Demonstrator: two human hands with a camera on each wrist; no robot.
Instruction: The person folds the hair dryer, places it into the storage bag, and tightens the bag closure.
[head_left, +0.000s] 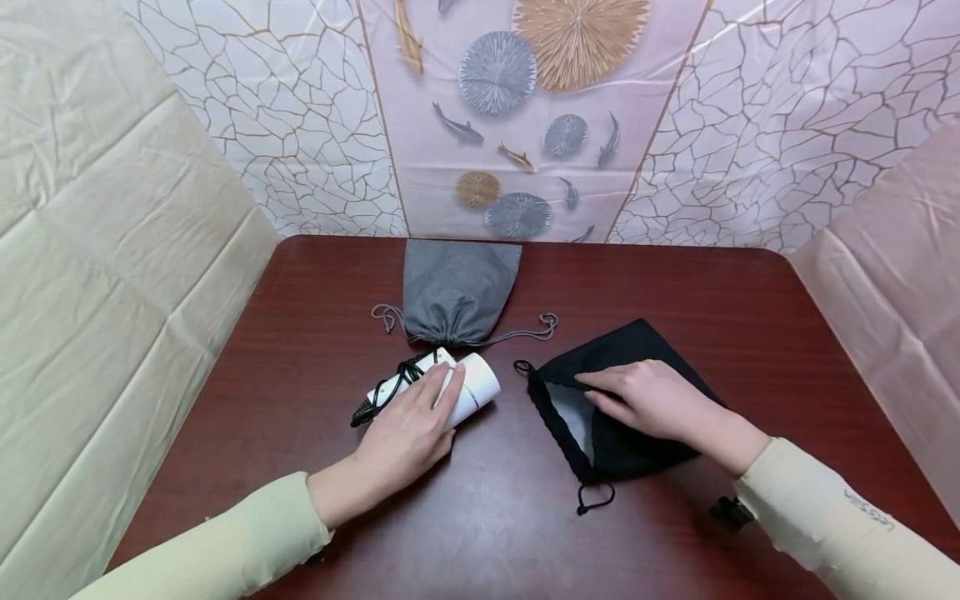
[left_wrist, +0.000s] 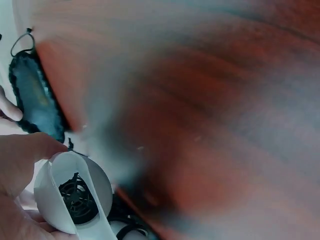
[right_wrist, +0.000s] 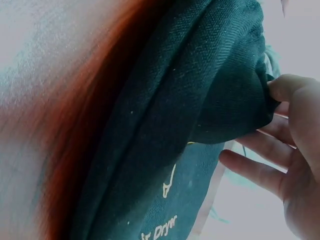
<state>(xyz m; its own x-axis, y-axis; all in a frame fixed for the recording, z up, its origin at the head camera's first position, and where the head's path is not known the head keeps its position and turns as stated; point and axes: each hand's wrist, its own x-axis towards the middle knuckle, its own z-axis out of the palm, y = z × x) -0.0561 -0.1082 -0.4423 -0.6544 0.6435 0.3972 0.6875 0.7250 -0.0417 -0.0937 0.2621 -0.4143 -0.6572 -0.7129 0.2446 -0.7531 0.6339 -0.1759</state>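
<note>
My left hand (head_left: 405,429) grips a white hair dryer (head_left: 480,385) lying on the table, its black cord (head_left: 405,373) bundled around the folded handle. The left wrist view shows the dryer (left_wrist: 102,185) with a black grille inside its opening. To the right lies a black drawstring bag (head_left: 637,454), its mouth facing left and partly parted, showing a pale lining. My right hand (head_left: 660,400) pinches the upper edge of that mouth between thumb and fingers. In the right wrist view, the lifted cloth (right_wrist: 165,100) bulges, and pale lettering reading partly "Dryer" (right_wrist: 165,227) shows.
Behind the dryer, a grey drawstring bag (head_left: 461,292) lies flat at the table's back edge, its cords (head_left: 525,332) spread to both sides. The dark red table (head_left: 315,333) has patterned cloth (head_left: 495,150) behind it and plain cloth on either side.
</note>
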